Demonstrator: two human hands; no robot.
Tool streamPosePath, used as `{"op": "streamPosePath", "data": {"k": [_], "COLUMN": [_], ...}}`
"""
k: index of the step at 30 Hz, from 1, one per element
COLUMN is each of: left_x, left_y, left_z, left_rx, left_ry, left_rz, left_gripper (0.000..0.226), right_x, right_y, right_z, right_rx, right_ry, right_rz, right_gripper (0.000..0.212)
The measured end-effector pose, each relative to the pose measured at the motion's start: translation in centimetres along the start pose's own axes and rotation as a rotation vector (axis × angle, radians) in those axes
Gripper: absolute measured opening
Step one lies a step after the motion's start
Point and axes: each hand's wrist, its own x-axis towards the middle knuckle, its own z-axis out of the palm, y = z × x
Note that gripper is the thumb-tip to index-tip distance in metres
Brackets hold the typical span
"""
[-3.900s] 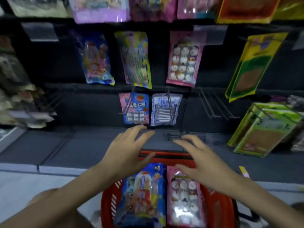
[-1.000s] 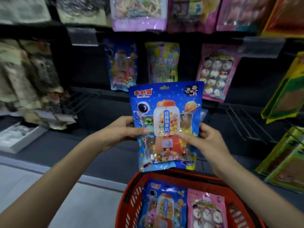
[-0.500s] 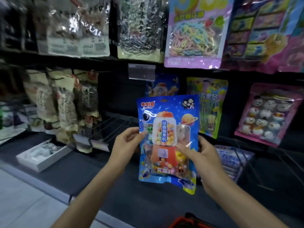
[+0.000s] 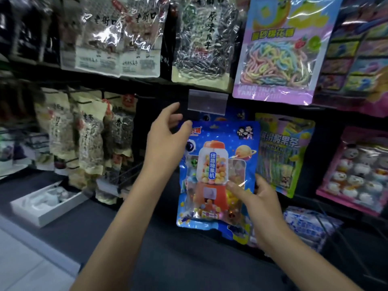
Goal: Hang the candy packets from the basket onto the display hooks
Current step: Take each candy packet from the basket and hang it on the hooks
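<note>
Up from the packet's side edge, where it sat half a second ago, the left hand has climbed to the 11 o'clock corner. Held in front of the dark display rack, the gumball packet is upright and not yet hung. The right hand grips it at 4 o'clock, thumb on the front. The left hand's fingers are spread and its thumb touches the corner; whether it pinches, I cannot tell. With the firm grip so low, the top could flop and the hang hole miss the hook, which is hidden behind the clear tag holder at 12 o'clock. A rainbow candy bag hangs at 1 o'clock, a yellow-green packet crowds 3 o'clock, and a white box lies at 8 o'clock.
</note>
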Motion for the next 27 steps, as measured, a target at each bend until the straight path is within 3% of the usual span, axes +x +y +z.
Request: {"op": "streamPosePath", "data": {"k": [2, 5, 11, 15, 19, 25, 27], "left_x": [0.0, 0.1, 0.3, 0.7, 0.6, 0.4, 0.4], "left_y": [0.5, 1.2, 3.4, 4.2, 3.7, 3.6, 3.3], "left_z": [0.3, 0.5, 0.6, -0.4, -0.4, 0.0, 0.0], "left_rx": [0.01, -0.129, -0.283, -0.339, -0.236, -0.152, -0.141], "left_ry": [-0.049, -0.106, 0.044, -0.076, -0.171, -0.144, -0.137], "left_rz": [-0.01, -0.014, 0.012, 0.052, 0.122, 0.165, 0.177], "left_gripper": [0.059, 0.05, 0.039, 0.053, 0.067, 0.084, 0.085], "right_x": [0.6, 1.3, 2.4, 2.5, 2.8, 3.2, 3.2], "right_y": [-0.2, 0.0, 0.8, 0.2, -0.6, -1.2, -1.1], "right_z": [0.0, -0.2, 0.3, 0.2, 0.8, 2.2, 2.2], "right_rx": [-0.005, -0.009, 0.037, 0.028, 0.07, 0.06, 0.052], "right_ry": [0.005, 0.001, 0.01, -0.053, -0.084, -0.027, -0.028], "right_rz": [0.002, -0.02, -0.047, -0.066, -0.079, -0.097, -0.098], "right_gripper": [0.034, 0.03, 0.065, 0.034, 0.031, 0.081, 0.073]}}
